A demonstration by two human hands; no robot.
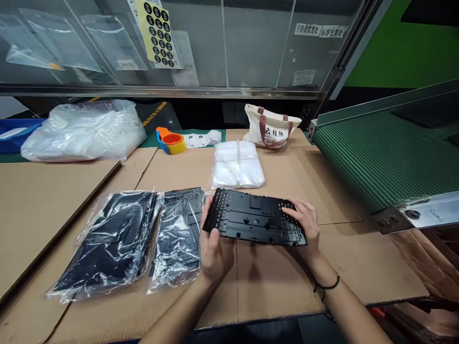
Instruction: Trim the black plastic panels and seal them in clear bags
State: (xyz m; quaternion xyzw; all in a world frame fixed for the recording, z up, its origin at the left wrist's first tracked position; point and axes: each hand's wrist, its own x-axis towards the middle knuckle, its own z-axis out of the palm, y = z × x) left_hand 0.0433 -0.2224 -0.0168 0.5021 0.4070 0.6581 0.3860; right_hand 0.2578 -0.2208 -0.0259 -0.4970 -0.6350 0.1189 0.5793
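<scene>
Between my two hands is a black plastic panel [256,217] with rows of vent slots at both ends, lifted over the cardboard and tilted. My left hand [212,251] grips its left end, thumb on the near edge. The right end is in my right hand [304,224], fingers lying over the slotted face. Left of my left hand lies a similar black panel in a clear plastic bag [177,239]. Farther left rests another clear bag with black panels [111,239]. Beyond the held panel sits a banded stack of clear plastic bags [238,165].
A green conveyor belt [394,148] runs along the right. At the back stand a cream tote bag [272,126], a colourful tape dispenser [172,142] and a large bulging plastic bag [86,129]. Cardboard [46,200] lies at left. A sheet of round stickers [158,36] hangs above.
</scene>
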